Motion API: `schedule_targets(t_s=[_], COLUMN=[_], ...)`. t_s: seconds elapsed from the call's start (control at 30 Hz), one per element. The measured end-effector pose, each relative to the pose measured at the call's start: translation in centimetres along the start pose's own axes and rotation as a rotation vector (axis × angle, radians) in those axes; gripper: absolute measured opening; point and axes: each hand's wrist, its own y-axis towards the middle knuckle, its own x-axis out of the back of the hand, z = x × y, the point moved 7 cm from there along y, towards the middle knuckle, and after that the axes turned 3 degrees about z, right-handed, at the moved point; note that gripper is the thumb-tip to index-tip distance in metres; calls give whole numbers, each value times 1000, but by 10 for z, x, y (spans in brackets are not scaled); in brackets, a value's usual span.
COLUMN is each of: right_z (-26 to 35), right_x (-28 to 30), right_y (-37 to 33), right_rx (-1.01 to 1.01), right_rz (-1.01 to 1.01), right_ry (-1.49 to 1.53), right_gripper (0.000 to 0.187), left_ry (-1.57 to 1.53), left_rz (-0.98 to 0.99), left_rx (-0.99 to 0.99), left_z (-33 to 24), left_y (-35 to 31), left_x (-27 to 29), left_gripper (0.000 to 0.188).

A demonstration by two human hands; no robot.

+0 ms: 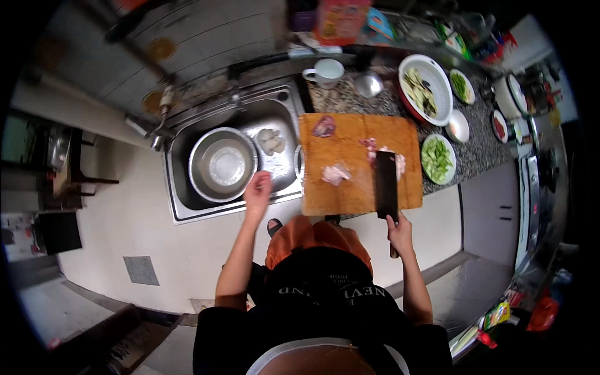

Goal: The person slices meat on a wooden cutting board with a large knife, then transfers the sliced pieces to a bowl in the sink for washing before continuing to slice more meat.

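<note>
My right hand grips the handle of a cleaver. The wide dark blade lies over the right part of a wooden cutting board, partly covering small pieces of pinkish meat. Further left on the board sits a pale piece of meat, and a darker red piece is at the far left corner. My left hand hovers by the right rim of a round metal basin in the sink, its fingers curled together with nothing visible in them.
The steel sink also holds a pale clump. Behind the board stand a white mug and a white colander of sliced vegetables. A plate of chopped greens and a small white bowl are to the right.
</note>
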Motion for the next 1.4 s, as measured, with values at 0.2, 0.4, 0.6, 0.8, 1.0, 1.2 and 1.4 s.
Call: schedule_targets(t_s=[0.2, 0.4, 0.6, 0.8, 1.0, 1.2, 1.4], right_z=[0, 2, 2, 5, 5, 18, 68], right_x=[15, 22, 31, 27, 26, 21, 16], right_y=[19, 25, 33, 30, 27, 24, 27], right_rx=[171, 152, 157, 159, 110, 117, 281], right_rz=[188, 423, 436, 401, 387, 387, 398], right_ry=[-130, -121, -168, -152, -222, -339, -331], right_gripper=[24, 30, 27, 25, 23, 21, 16], left_ry=[816, 583, -78, 329, 205, 469, 616], left_rz=[343, 416, 59, 207, 40, 115, 42], left_rx=[-313, 137, 351, 128, -35, -36, -406], left_z=[-44, -4, -4, 17, 1, -14, -28], left_y=[4, 19, 1, -28, -4, 4, -17], left_x=[-178, -183, -176, -183, -166, -174, -181], left_gripper=[45, 31, 33, 32, 33, 21, 35])
